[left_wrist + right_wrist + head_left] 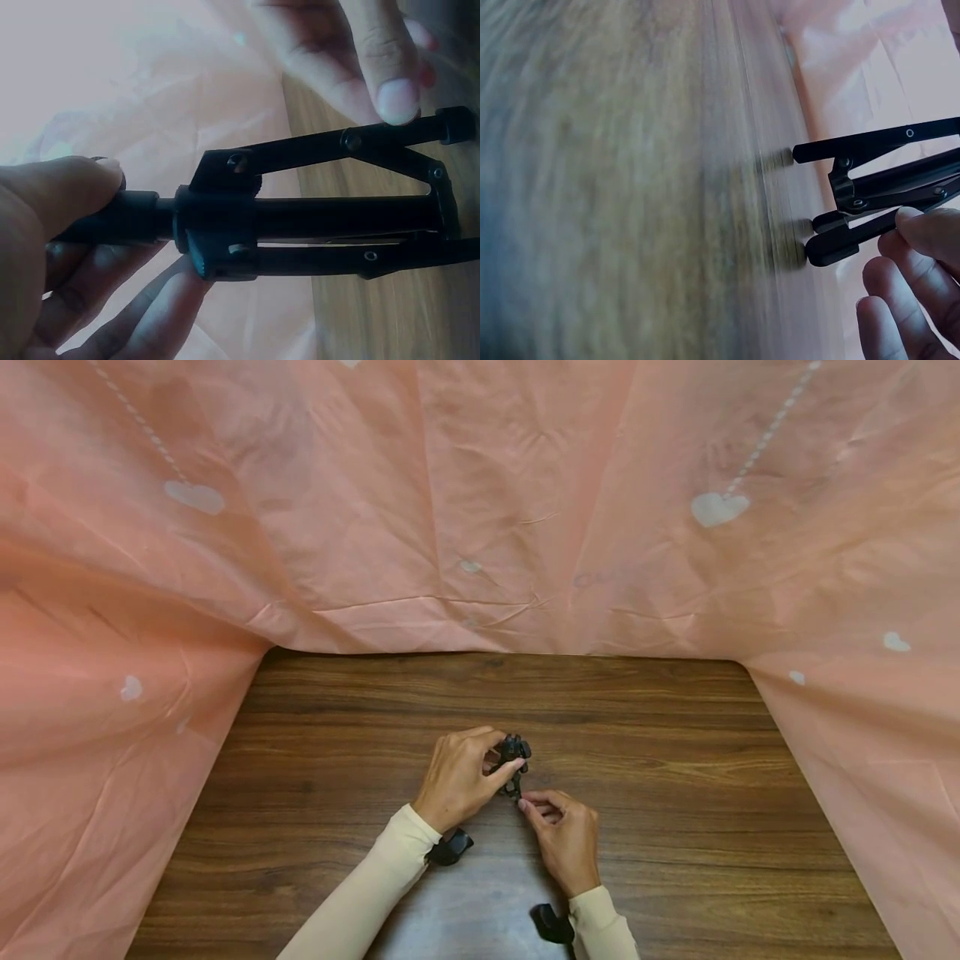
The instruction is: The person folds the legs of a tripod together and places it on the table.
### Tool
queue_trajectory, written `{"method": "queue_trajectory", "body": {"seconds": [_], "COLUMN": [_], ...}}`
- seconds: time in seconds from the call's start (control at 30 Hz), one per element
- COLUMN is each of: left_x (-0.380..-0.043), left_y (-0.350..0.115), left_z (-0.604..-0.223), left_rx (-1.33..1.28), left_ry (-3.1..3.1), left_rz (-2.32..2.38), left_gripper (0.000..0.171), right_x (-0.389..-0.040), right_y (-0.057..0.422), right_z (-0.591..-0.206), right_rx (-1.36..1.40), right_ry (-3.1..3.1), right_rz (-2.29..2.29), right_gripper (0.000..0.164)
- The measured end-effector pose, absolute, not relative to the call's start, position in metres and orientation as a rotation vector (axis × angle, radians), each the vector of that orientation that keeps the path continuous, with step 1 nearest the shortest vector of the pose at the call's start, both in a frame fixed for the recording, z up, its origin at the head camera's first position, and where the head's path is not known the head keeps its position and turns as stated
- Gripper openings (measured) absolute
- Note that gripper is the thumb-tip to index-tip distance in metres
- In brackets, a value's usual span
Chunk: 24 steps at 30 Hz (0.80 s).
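A small black tripod [345, 217] stands on the table with its legs partly spread, their feet at the wood. My left hand [461, 777] grips its upper shaft between thumb and fingers, just above the leg collar [221, 217]. With thumb and fingertips, my right hand [572, 839] pinches one tripod leg [870, 231] near its lower end. In the right wrist view the other fingers of that hand are bent below the leg. From the head view, the left hand partly covers the tripod's upper part.
Brown wood-grain table [337, 710] lies under both hands. Pink cloth [480, 510] with pale hearts hangs behind it and along both sides. A black wrist device [450, 847] sits at the left cuff and another black device [551, 924] at the right cuff.
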<state>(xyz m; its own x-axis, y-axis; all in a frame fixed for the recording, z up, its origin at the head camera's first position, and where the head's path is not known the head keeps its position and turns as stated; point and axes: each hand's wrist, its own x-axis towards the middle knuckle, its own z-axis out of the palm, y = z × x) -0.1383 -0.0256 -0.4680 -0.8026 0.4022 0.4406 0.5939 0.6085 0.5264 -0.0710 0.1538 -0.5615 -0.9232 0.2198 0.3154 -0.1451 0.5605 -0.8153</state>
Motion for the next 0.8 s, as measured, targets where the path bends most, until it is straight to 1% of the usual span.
{"method": "queue_trajectory", "body": {"seconds": [0.13, 0.47, 0.67, 0.8], "left_x": [-0.1391, -0.1411, -0.1423, -0.1443], "left_y": [-0.0258, -0.0287, -0.0305, -0.0333], "left_z": [-0.4688, -0.4676, -0.4664, -0.4643], "left_rx": [-0.821, -0.793, -0.803, -0.84], "left_ry": [-2.544, -2.585, -2.606, -2.615], "left_rz": [-0.965, -1.097, -1.076, -1.129], "left_gripper": [0.027, 0.032, 0.031, 0.033], "right_x": [-0.0721, -0.0736, -0.074, -0.0739], "right_y": [0.152, 0.1454, 0.1448, 0.1452], "right_z": [-0.5608, -0.5621, -0.5618, -0.5618], "right_rx": [-0.07, -0.081, -0.086, -0.068], "right_ry": [-2.415, -2.392, -2.401, -2.407], "right_rz": [1.309, 1.34, 1.328, 1.337], "right_gripper": [0.008, 0.008, 0.008, 0.009]}}
